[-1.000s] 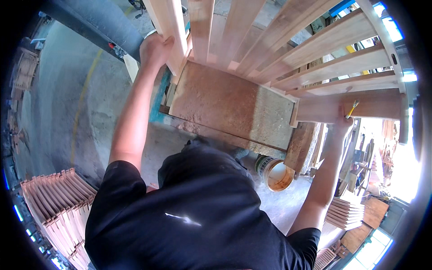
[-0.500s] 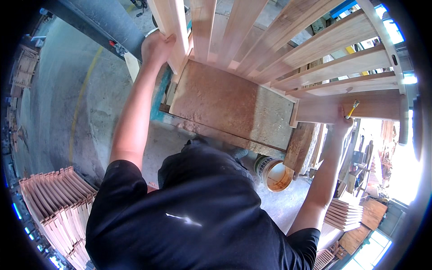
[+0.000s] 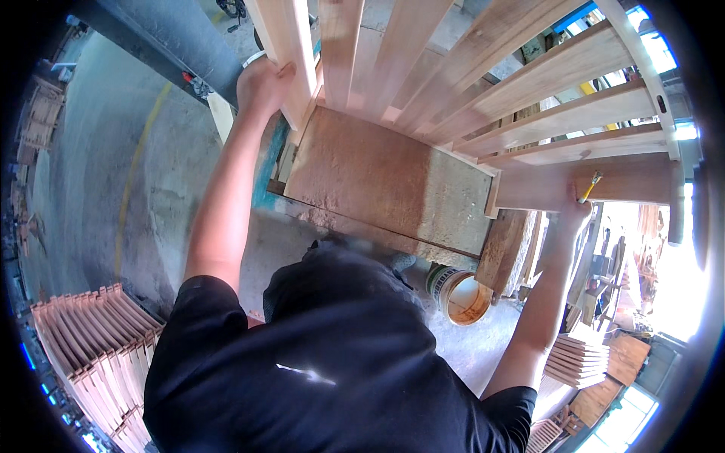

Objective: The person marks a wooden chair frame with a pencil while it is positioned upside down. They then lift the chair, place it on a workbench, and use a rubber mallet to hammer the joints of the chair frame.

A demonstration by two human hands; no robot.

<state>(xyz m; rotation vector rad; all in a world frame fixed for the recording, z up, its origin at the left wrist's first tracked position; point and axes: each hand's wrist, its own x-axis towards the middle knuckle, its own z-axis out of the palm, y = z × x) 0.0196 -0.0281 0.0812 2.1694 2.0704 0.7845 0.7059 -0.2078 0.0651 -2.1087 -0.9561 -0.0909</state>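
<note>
A slatted wooden frame point(image 3: 468, 60), much like a chair or bench back, stands tilted at the far side. My left hand point(image 3: 263, 84) is closed round its left upright. At the frame's right end my right hand point(image 3: 575, 211) is closed against the lower edge of the side board point(image 3: 619, 180). A small yellow-handled tool, seemingly a brush point(image 3: 591, 186), sticks up from that hand; its lower part is hidden by my fingers. Under the frame lies a dusty brown board point(image 3: 362, 170) on a worktable.
A bucket point(image 3: 467, 297) with brown stains stands below the table's right corner. Stacked curved wooden pieces point(image 3: 98, 340) fill the lower left, and more stacked slats point(image 3: 578, 359) are at lower right. A grey steel beam point(image 3: 170, 53) rises at upper left.
Both hands keep their places on the frame. The slatted frame and the yellow-handled tool have shifted only very slightly.
</note>
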